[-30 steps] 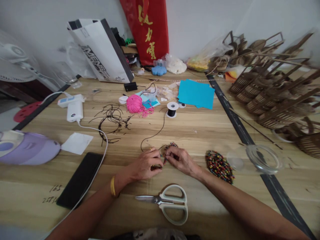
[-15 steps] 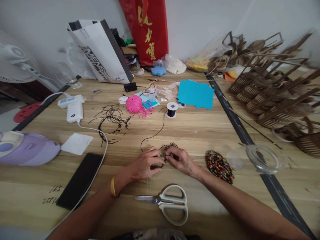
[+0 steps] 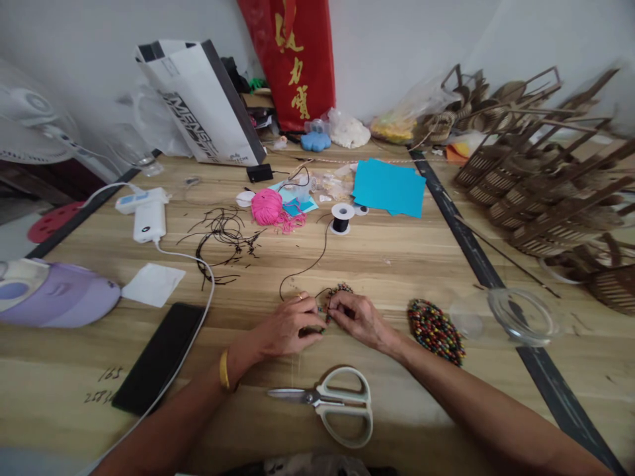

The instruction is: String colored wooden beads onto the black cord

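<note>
A small string of coloured beads lies between my hands at the middle of the wooden table. My left hand, a ring on one finger, is closed on the left part of the strand. My right hand pinches the strand from the other side. Black cord runs from a white spool to my left hand's fingertips. Right of my right hand rests a pile of bead strings. White-handled scissors lie below my hands, blades pointing left.
Black cord scraps, pink yarn and blue sheets lie farther back. At left are a black phone-like slab, a white cable and a purple device. Woven baskets stand at right, near a clear plastic ring.
</note>
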A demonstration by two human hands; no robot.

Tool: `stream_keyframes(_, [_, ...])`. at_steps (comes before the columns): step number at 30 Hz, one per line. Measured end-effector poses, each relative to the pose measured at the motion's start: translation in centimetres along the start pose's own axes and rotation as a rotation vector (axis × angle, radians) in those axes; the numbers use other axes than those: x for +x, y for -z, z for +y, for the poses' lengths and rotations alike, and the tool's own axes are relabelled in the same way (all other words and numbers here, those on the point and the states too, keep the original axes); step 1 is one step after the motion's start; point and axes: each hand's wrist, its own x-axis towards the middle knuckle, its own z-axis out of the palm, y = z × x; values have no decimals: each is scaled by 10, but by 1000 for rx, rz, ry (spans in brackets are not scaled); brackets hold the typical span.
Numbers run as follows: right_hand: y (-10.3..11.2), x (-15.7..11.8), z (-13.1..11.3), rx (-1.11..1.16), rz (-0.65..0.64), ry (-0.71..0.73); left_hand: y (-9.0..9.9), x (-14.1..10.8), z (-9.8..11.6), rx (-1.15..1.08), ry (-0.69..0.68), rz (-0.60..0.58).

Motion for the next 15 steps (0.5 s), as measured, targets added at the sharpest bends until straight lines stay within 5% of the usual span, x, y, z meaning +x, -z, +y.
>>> stream_keyframes(15, [0,0,-1,13,-11,-24,3,1,2,-6,25,2])
